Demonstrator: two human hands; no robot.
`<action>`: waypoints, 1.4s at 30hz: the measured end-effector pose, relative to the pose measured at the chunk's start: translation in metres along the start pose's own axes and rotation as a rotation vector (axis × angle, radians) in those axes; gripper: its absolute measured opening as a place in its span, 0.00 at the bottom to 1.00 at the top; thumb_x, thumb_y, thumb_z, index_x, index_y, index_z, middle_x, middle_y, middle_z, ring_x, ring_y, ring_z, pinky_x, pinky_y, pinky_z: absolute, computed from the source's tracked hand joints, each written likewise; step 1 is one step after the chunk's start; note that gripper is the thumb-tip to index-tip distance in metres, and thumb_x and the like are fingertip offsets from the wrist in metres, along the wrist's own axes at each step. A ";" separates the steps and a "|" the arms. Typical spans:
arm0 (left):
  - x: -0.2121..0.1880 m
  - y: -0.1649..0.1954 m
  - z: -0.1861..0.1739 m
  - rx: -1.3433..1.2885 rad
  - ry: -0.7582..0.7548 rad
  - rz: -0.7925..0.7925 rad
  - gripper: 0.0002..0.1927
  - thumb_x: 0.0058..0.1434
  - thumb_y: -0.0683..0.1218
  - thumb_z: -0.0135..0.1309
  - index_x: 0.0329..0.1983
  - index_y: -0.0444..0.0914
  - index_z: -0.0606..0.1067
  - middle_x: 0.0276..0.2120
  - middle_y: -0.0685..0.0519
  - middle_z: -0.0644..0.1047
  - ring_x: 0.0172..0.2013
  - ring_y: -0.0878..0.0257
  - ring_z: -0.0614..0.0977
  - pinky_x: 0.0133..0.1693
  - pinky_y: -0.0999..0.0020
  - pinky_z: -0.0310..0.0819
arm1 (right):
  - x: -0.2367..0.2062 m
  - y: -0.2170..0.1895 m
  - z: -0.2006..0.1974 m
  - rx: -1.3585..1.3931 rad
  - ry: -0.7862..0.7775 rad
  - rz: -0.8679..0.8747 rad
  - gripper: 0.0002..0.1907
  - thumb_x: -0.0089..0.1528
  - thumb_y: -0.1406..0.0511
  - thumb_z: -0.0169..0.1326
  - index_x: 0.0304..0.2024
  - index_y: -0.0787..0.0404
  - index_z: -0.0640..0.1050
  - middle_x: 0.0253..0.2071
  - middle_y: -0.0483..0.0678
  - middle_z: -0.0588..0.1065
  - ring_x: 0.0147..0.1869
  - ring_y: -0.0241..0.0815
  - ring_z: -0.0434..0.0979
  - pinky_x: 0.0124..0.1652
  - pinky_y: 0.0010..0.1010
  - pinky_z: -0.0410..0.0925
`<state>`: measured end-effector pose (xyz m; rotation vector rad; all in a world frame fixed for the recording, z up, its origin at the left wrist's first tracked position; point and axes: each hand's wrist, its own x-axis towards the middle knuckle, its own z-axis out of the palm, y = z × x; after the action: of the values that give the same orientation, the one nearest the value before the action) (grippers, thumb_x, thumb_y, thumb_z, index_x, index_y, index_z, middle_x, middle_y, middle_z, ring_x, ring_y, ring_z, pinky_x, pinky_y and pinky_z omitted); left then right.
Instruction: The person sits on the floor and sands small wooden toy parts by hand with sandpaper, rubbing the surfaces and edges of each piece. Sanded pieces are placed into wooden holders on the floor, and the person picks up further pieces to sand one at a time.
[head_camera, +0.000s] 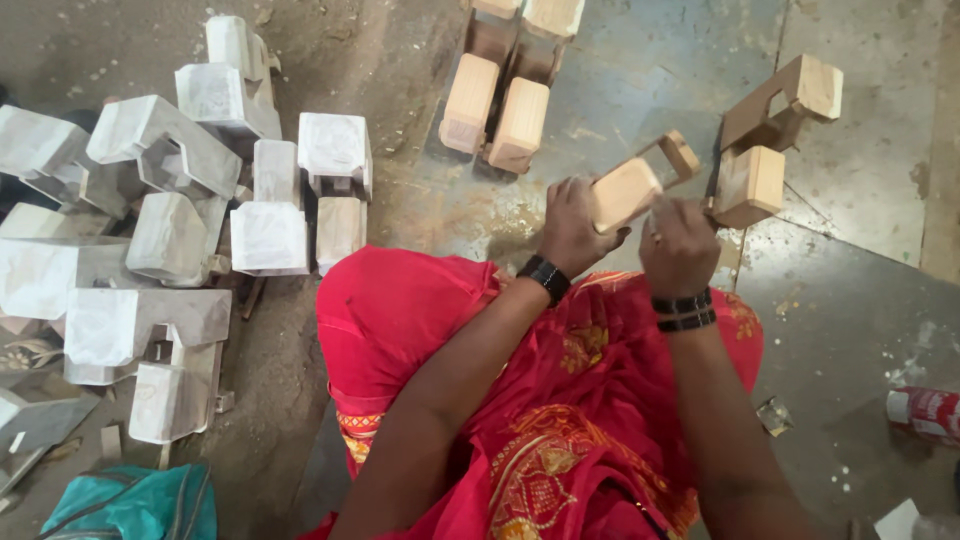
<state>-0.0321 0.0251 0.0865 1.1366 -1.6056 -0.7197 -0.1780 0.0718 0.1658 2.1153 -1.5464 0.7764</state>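
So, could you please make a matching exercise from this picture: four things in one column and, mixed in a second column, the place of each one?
Things:
1. white-coated wooden pieces
2. bare wooden piece
3. teal cloth
4. red and white can

Places:
A. on the floor at the right edge
B. held between the left hand and the right hand
C. heaped on the floor at the left
D. bottom left corner

Pairs: 1-C, 2-B, 3-D, 4-A
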 end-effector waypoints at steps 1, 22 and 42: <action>0.001 0.000 0.000 -0.020 -0.006 0.022 0.44 0.41 0.51 0.73 0.60 0.32 0.66 0.54 0.42 0.72 0.59 0.42 0.70 0.64 0.51 0.61 | 0.001 0.002 0.002 0.017 0.032 0.030 0.12 0.63 0.73 0.61 0.49 0.62 0.82 0.43 0.52 0.78 0.42 0.53 0.80 0.42 0.39 0.74; 0.003 0.004 0.007 -0.017 -0.049 0.108 0.49 0.46 0.48 0.70 0.68 0.30 0.60 0.61 0.38 0.69 0.63 0.39 0.67 0.68 0.49 0.61 | -0.023 -0.011 0.017 0.196 0.110 0.034 0.09 0.66 0.74 0.60 0.49 0.67 0.81 0.44 0.57 0.78 0.46 0.55 0.81 0.44 0.42 0.75; 0.012 -0.007 0.001 -0.005 -0.115 0.159 0.51 0.43 0.50 0.72 0.68 0.30 0.60 0.62 0.38 0.68 0.62 0.40 0.67 0.68 0.49 0.60 | -0.020 0.000 0.042 0.185 0.262 0.283 0.04 0.66 0.74 0.59 0.41 0.66 0.76 0.42 0.57 0.76 0.46 0.62 0.77 0.43 0.49 0.71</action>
<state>-0.0318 0.0115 0.0845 0.9659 -1.7673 -0.6942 -0.1742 0.0609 0.1209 1.8417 -1.7012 1.2839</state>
